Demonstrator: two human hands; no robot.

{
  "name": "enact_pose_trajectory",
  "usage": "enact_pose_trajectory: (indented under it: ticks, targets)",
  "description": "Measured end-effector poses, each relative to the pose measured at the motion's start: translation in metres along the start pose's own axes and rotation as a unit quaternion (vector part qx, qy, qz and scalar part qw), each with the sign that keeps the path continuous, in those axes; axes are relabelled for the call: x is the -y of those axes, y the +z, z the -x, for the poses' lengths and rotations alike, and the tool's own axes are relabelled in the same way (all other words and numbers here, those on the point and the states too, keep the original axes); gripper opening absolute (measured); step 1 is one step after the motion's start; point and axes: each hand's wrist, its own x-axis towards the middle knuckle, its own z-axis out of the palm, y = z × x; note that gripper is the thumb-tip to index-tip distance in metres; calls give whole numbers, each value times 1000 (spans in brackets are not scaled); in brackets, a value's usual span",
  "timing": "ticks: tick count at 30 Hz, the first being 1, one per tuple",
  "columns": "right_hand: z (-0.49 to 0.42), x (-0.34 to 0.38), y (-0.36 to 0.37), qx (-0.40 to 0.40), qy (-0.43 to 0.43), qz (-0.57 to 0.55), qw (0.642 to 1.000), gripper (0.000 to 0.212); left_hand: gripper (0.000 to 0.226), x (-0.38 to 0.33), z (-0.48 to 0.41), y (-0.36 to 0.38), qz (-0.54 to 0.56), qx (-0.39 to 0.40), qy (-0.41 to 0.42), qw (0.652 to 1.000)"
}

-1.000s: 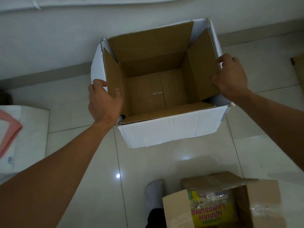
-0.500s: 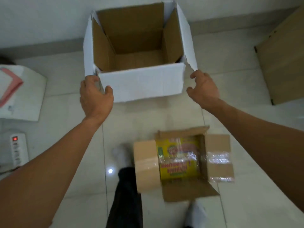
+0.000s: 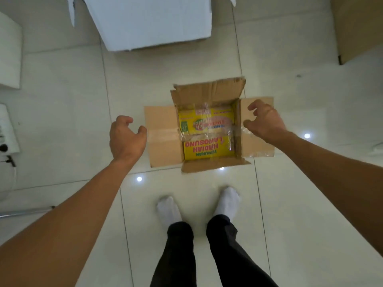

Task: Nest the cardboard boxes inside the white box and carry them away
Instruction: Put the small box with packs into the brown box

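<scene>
A small brown cardboard box (image 3: 163, 139) lies on the tiled floor with its flaps spread open, yellow printed packets (image 3: 207, 137) showing inside. My left hand (image 3: 126, 137) hovers just left of its left flap, fingers curled and apart, holding nothing. Over the right flap, my right hand (image 3: 263, 121) is also open and empty. The white box (image 3: 149, 21) stands on the floor at the top of the view; only its front wall shows, its inside is out of frame.
A flat brown cardboard piece (image 3: 358, 25) lies at the top right. A white block (image 3: 9, 52) and a white power strip (image 3: 7, 129) sit at the left edge. My socked feet (image 3: 167, 210) stand just below the small box.
Both hands let go of the white box and came down to either side of the small brown box. The view tilted down, so the white box slid to the top edge.
</scene>
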Motion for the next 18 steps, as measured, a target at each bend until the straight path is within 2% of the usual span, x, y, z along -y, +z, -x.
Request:
enact_pose_trajectory:
  ticks: [4,9,15,18]
  targets:
    - [4,-29,26,10,17,10,1000,47,49,19,8,28,0,41,-50,998]
    - [-10,-64,54,16,68,26,997,55,71,38,4,65,7,116,-140,983]
    - [-24,-96,76,-40,132,-38,990,66,91,52,-11,99,18,118,-206,971]
    - [-32,-105,80,-63,148,-77,984,73,92,52,-18,109,25,113,-217,969]
